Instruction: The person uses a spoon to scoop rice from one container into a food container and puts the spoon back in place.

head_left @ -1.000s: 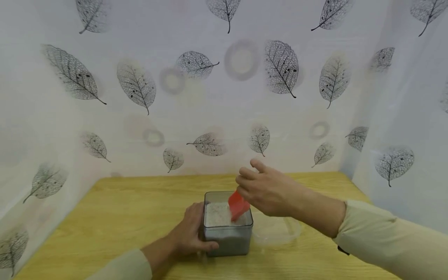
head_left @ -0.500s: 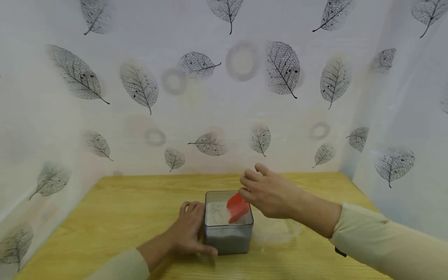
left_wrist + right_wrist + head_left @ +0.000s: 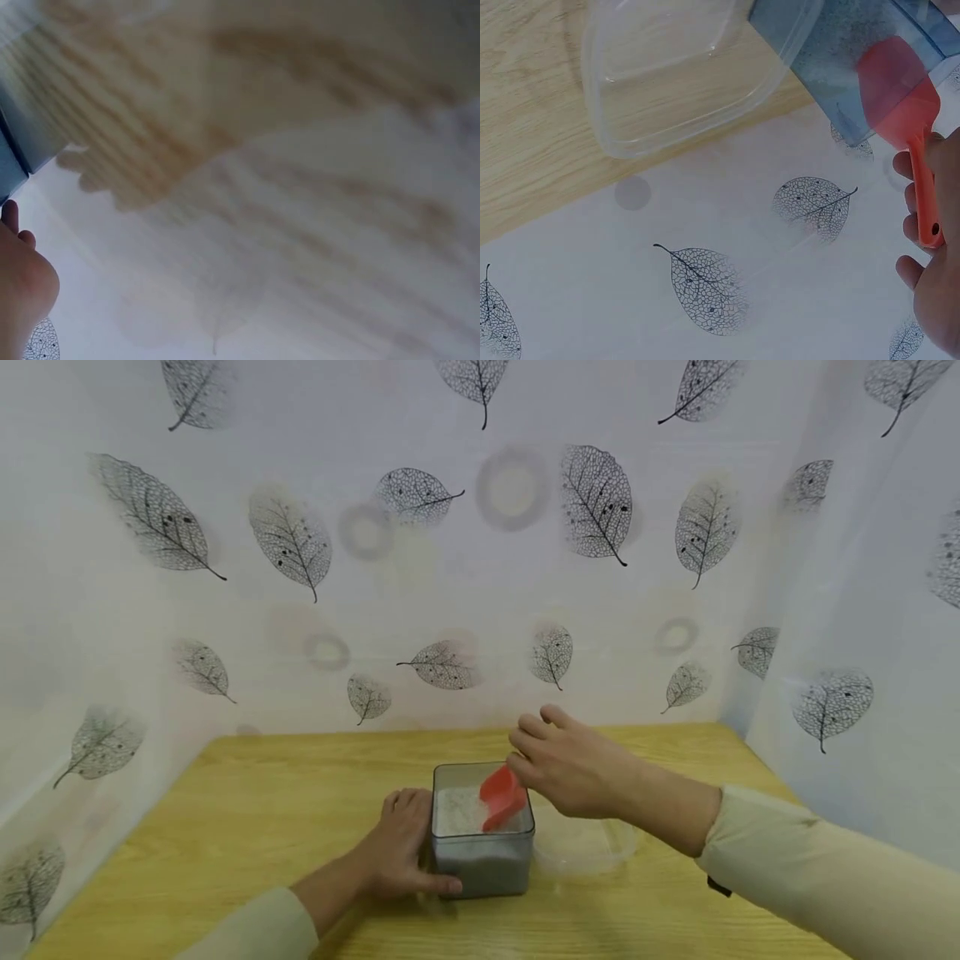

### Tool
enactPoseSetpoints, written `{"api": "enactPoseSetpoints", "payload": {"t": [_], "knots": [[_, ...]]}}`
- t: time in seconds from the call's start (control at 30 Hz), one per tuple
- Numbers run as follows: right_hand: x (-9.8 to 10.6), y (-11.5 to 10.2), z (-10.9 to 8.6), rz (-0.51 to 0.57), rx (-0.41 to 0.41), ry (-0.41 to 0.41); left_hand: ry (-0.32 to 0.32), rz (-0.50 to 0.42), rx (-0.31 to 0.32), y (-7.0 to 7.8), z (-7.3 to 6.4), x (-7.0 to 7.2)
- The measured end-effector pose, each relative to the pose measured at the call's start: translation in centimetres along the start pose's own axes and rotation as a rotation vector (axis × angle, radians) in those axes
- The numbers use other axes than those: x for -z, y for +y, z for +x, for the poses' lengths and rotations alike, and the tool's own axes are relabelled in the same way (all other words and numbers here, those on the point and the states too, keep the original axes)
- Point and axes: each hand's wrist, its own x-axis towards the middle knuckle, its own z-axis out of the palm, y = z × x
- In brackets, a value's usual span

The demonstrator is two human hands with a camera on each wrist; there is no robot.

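A square, see-through grey container (image 3: 483, 867), topless and well filled with whitish powder (image 3: 456, 812), stands on the table. My left hand (image 3: 402, 847) holds it at its left side, the thumb reaching round to the front wall. Only part of that hand (image 3: 26, 281) shows in the left wrist view. Above the container's right rim, my right hand (image 3: 581, 770) grips a red scoop (image 3: 501, 799) by its handle. The scoop's bowl slants down into the container, its lower edge at the powder. In the right wrist view, fingers curl around the scoop handle (image 3: 925, 196).
A clear, shallow plastic lid or tray (image 3: 587, 858) lies on the wooden table (image 3: 285, 814) just right of the container, partly beneath my right forearm. A pale curtain (image 3: 420, 585) with leaf prints closes off the back and both sides.
The scoop has turned so that more of its bowl shows, and it has shifted slightly left over the powder. My left hand stays at the container. The head view has moved slightly.
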Motion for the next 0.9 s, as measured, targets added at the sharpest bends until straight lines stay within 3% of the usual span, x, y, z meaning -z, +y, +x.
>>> {"api": "enactPoseSetpoints", "payload": {"t": [0.23,0.5,0.9], "knots": [[0.5,0.5,1.0,0.025,0.009,-0.046,0.005,0.009,-0.013,-0.1,0.1,0.1],[-0.6,-0.7,0.5,0.047,-0.028,-0.125,-0.001,0.022,-0.031,0.1,0.3,-0.1],[-2.4,-2.0,-0.1,0.233,-0.092,-0.081,0.042,0.014,-0.050,-0.1,0.3,-0.3]]}}
